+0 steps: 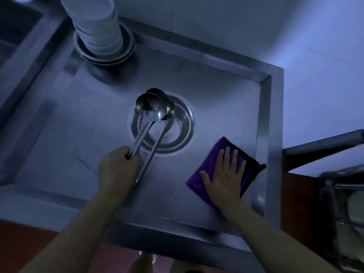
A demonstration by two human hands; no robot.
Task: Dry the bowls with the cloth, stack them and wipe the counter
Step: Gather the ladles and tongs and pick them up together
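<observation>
A: Where is the cloth (226, 166) found?

B: The purple cloth is seen at about four o'clock on the steel counter (88, 119), near the raised rim on the right. It is pressed flat under the right hand (224, 170), whose fingers are spread wide and kept straight, pointing toward twelve o'clock.

A: And what is held by the left hand (116, 168)?

B: The handles of two steel ladles (151, 107) are gripped in curled fingers at about seven o'clock from the counter's middle. The ladle cups are stacked one over the other and are held above a shallow steel bowl (177, 133) that is set near the centre of the counter. Whether the cups are touching that bowl cannot be told.

A: Where are the other bowls placed?

B: A tall stack of white bowls (96, 26) is seen at eleven o'clock, resting in steel dishes (126, 54) close to the back rim, well apart from both hands.

A: Anything else in view?

B: A wire rack (342, 203) is partly shown at four o'clock, off the counter's right edge, and a dark basin (15, 26) is glimpsed at ten o'clock.
</observation>
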